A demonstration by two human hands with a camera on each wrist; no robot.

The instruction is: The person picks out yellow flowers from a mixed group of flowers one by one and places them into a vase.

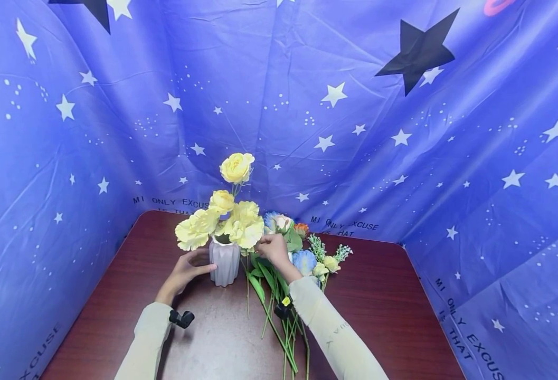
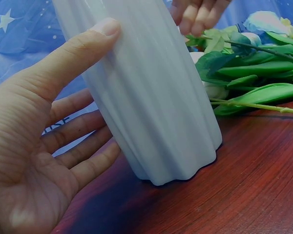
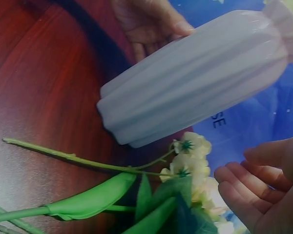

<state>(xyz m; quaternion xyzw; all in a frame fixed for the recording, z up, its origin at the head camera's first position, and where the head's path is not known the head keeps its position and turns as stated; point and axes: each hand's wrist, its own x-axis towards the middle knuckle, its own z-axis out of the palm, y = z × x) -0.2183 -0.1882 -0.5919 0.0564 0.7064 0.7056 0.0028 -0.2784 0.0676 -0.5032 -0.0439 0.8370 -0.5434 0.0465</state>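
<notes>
A white fluted vase (image 1: 224, 264) stands upright on the table, holding several yellow flowers (image 1: 244, 224). My left hand (image 1: 187, 272) is at its left side. In the left wrist view, the thumb (image 2: 105, 29) lies across the front of the vase and the other fingers reach to its side and back. My right hand (image 1: 275, 252) is just right of the yellow blooms, apart from the vase. Seen from the right wrist, its fingers (image 3: 244, 192) are loosely bent, with nothing visible between them.
To the vase's right lies a pile of artificial flowers, with blue blooms (image 1: 304, 261), an orange one (image 1: 301, 229), small yellow ones (image 1: 330, 263) and long green stems (image 1: 279, 330) pointing toward the front. A star-printed blue cloth (image 1: 269, 116) surrounds the reddish-brown table (image 1: 369, 316).
</notes>
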